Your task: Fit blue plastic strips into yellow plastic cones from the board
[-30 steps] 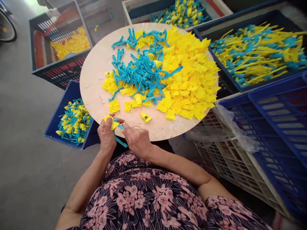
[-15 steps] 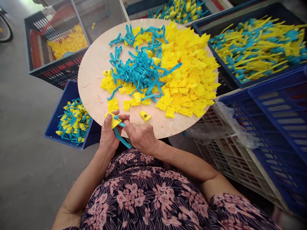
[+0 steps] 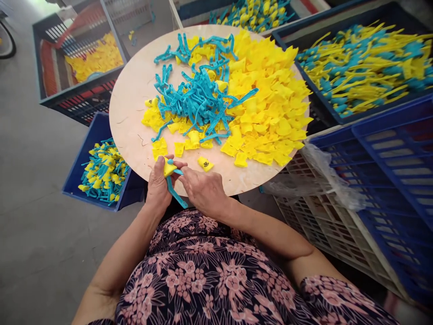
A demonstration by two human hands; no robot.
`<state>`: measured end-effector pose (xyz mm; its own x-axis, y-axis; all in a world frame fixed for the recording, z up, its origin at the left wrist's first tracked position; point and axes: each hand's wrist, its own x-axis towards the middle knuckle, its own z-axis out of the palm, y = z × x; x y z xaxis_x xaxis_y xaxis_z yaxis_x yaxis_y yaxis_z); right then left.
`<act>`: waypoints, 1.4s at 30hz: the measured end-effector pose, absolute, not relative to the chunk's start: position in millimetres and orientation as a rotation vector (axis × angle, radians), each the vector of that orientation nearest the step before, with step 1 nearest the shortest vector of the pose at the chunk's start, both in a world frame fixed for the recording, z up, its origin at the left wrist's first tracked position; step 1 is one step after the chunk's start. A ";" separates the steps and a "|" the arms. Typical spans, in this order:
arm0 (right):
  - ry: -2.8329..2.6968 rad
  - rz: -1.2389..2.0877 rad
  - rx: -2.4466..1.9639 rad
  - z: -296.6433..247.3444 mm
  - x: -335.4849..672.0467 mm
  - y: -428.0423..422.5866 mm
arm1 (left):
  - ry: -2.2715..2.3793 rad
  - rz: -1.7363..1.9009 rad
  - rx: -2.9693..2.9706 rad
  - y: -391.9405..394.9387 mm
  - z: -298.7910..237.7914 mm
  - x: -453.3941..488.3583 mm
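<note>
At the near edge of a round wooden board (image 3: 130, 104), my left hand (image 3: 158, 186) pinches a small yellow plastic piece (image 3: 168, 168) with a blue stick (image 3: 176, 195) hanging from it. My right hand (image 3: 203, 189) is closed beside it, fingertips on the blue stick where it meets the yellow piece. On the board lie a tangle of blue sticks (image 3: 199, 97) and a big heap of yellow pieces (image 3: 270, 104). One loose yellow piece (image 3: 204, 163) lies just beyond my right hand.
A blue crate (image 3: 101, 174) of joined yellow-and-blue parts sits on the floor at left. Another crate (image 3: 77, 63) with yellow pieces is at far left. Crates of joined parts stand at right (image 3: 358, 67) and behind (image 3: 250, 13). Stacked blue and white crates (image 3: 389, 180) crowd the right side.
Both hands have shifted slightly right along the board's edge, and the yellow piece has turned in my left hand's fingers with the blue stick still attached.
</note>
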<state>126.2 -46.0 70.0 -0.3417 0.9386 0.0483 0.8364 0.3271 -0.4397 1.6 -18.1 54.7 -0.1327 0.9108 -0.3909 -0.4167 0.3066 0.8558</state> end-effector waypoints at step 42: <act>-1.711 0.974 -1.491 21.8 184.7 -56.7 | 2.214 1.318 1.127 -40.0 35.6 -191.9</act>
<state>184.7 -56.7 21.8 -0.1331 0.9911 0.0064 0.5002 0.0728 -0.8628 -191.9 -40.0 35.6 -0.6338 0.7654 0.1115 0.4629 0.2598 0.8475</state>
